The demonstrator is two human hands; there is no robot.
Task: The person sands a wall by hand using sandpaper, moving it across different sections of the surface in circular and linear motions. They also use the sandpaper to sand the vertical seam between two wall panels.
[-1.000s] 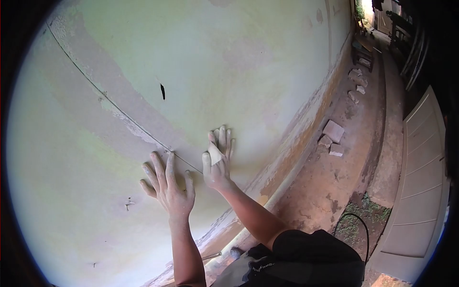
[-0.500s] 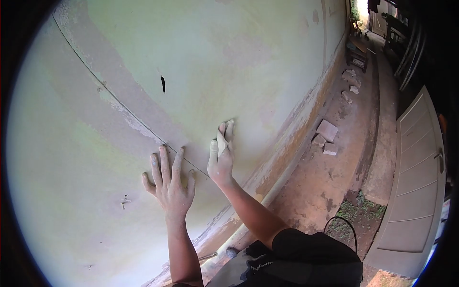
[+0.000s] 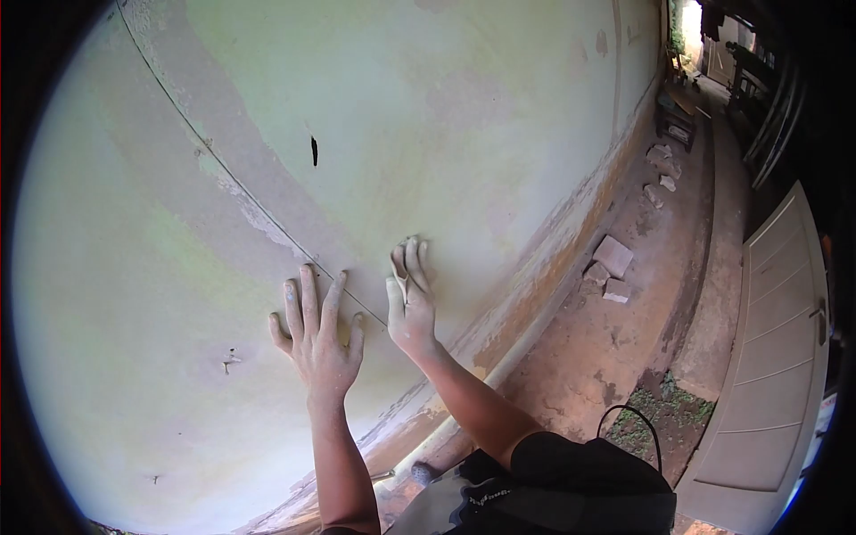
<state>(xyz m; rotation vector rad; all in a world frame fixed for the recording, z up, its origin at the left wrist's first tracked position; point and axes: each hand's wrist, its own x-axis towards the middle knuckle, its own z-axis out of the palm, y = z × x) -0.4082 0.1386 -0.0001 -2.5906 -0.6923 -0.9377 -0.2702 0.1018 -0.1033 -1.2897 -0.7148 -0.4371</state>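
A pale green, patchy wall point(image 3: 464, 134) fills most of the view, crossed by a thin dark crack line point(image 3: 192, 125). My left hand point(image 3: 323, 352), coated in pale dust, rests flat on it with fingers spread, the fingertips close to the line. Just to its right, my right hand point(image 3: 414, 316) presses against the wall, equally dusty. Between its thumb and fingers shows a folded pale piece of sandpaper point(image 3: 400, 278), mostly covered by the hand. Above the hands is a small dark slot point(image 3: 314, 151) in the wall.
Along the wall's foot runs a worn, peeling strip point(image 3: 526, 308). Broken pale slabs point(image 3: 613, 256) lie on the dusty floor point(image 3: 571, 366) to the right. A light panelled door point(image 3: 767, 357) with a handle stands at the far right, beside a patch of small plants point(image 3: 637, 428).
My right hand has slid slightly left and down on the wall, its fingers now more bent to the left. My left hand stays nearly in place. The view has shifted a little.
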